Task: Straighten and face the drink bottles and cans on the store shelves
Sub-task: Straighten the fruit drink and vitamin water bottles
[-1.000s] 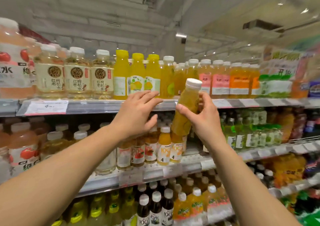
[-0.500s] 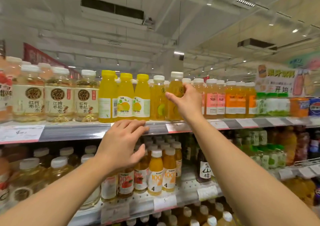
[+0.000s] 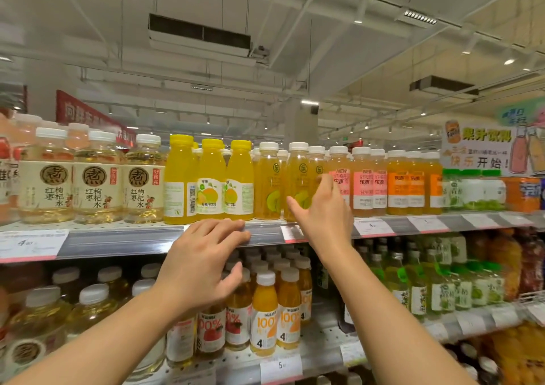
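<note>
**Amber bottle back on the top shelf, right hand loosened**

A second ago the right hand [image 3: 321, 216] held the amber bottle [image 3: 298, 178] tilted in front of the shelf edge; half a second ago it was setting it upright in the row. Now the bottle stands upright on the top shelf [image 3: 118, 238], white cap up, its lime label facing out, and the hand's grip has loosened: thumb stretched toward the lower part of the bottle, fingers half curled just beside the next amber bottle to the right. Whether any fingertip touches a bottle I cannot tell; it holds nothing. The left hand [image 3: 203, 263] has stayed at the shelf's front rail, fingers spread and relaxed, tips resting on the rail's upper lip below the yellow bottles [image 3: 211, 181], gripping nothing.

To the left of the amber bottle stands another of the same kind [image 3: 267, 181], then three yellow bottles with yellow caps, then wide pale bottles with cream labels [image 3: 97, 178]. To its right come bottles with pink labels [image 3: 361, 184], then orange labels [image 3: 413, 184], then green-capped ones [image 3: 472, 190]. Price tags [image 3: 373, 226] sit along the rail.

On the shelf below, small orange juice bottles [image 3: 264, 314] marked 100% stand in rows behind the left wrist, with green tea-coloured bottles [image 3: 442, 284] further right. A juice sign [image 3: 483, 151] stands above the right end of the top shelf.
</note>
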`<state>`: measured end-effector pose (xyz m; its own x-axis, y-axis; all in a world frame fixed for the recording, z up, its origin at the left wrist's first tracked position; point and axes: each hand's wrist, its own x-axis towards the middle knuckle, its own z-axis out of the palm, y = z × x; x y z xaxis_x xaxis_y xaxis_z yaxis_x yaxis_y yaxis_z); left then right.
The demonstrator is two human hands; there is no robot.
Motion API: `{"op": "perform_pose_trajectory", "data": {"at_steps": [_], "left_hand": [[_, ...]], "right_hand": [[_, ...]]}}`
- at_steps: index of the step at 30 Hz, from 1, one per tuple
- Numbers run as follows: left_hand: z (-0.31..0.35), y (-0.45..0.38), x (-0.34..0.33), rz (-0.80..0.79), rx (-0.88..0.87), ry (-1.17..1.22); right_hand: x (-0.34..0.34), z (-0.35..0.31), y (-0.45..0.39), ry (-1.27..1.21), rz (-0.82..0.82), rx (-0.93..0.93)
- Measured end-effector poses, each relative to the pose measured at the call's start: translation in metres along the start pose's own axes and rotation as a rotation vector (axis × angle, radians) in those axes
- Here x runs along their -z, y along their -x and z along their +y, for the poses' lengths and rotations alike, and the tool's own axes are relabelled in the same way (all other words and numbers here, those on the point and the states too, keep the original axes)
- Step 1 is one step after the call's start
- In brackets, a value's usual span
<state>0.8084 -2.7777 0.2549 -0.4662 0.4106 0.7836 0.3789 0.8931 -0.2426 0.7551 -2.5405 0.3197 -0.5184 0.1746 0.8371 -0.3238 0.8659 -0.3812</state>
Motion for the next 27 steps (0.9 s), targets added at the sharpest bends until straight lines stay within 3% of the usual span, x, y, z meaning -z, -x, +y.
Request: {"op": "perform_pose_trajectory", "data": {"at_steps": [5, 13, 20, 24, 27], "left_hand": [[0.004, -0.002, 0.003, -0.029, 0.017, 0.003], [0.004, -0.012, 0.018, -0.149, 0.02, 0.031], [0.019, -0.06, 0.038, -0.012, -0.04, -0.082], [0.012, -0.117, 0.059, 0.167, 0.041, -0.07], [0.002, -0.169, 0.072, 0.081, 0.158, -0.08]], "right_hand": [[-0.007, 0.016, 0.014, 0.031, 0.004, -0.009], [-0.002, 0.016, -0.001, 0.078, -0.119, 0.054], [0.006, 0.025, -0.02, 0.129, -0.215, 0.21], [0.026, 0.039, -0.055, 0.02, -0.061, 0.274], [0.043, 0.044, -0.099, 0.012, 0.056, 0.346]]}}
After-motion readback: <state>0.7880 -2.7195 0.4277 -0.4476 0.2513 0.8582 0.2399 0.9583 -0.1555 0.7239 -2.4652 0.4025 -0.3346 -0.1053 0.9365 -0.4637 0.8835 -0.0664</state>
